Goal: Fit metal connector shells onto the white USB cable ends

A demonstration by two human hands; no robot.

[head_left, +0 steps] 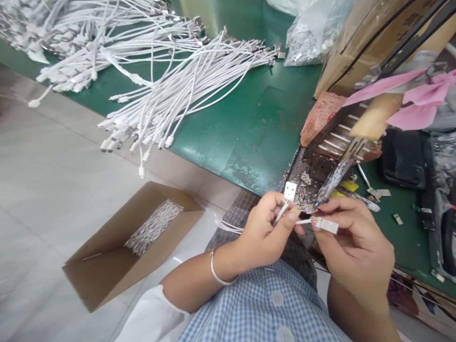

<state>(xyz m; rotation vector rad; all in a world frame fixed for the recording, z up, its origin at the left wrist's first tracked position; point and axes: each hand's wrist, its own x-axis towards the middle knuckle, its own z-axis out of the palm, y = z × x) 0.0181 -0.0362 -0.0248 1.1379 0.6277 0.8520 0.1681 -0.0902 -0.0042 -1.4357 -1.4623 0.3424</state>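
Note:
My left hand [269,228] is closed around white USB cables, and a metal USB plug [290,191] sticks up above its fingers. Cable ends [228,225] trail out on the left side of that hand. Between the thumb and fingers of my right hand [351,237] is a second USB plug [327,225], whose white cable runs across to the left hand. Just above the right fingertips is the tip of a soldering iron [335,178], mounted with its wooden handle [375,116] up. My fingers partly hide the joint between plug and wire.
Bundles of white cables [199,78] lie across the green table [263,128]. On the floor stands a cardboard box [107,256] with white cables inside. A brick [322,114] supports the iron beside a debris-strewn tray [302,183]. A plastic bag of metal parts [313,38] is at the back.

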